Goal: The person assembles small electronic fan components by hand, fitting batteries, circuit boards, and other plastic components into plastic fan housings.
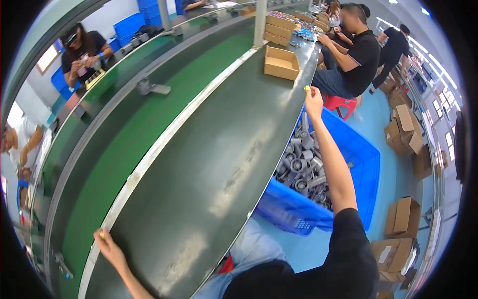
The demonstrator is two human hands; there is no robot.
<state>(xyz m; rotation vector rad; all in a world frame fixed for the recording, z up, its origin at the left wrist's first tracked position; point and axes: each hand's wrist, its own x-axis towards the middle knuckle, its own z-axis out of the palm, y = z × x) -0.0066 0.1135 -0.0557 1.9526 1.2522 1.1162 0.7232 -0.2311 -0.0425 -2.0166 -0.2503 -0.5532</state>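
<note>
My right hand (313, 103) reaches far forward at the table's right edge, its fingertips pinched on a small yellow piece (307, 88). Just beyond it is an open cardboard box (280, 69). Down at the near left, beside the pale rail (127, 192), my left hand (111, 250) is closed with another small yellow piece (102, 234) at its fingertips. What exactly these yellow pieces are is too small to make out. Between both hands stretches the dark, scuffed tabletop (209, 149).
A blue crate (366, 164) full of grey round-headed parts (303, 164) stands right of the table. Left of the rail runs a green conveyor belt (119, 144) carrying a grey part with a handle (149, 87). Co-workers sit across and ahead; cardboard boxes (403, 217) line the right.
</note>
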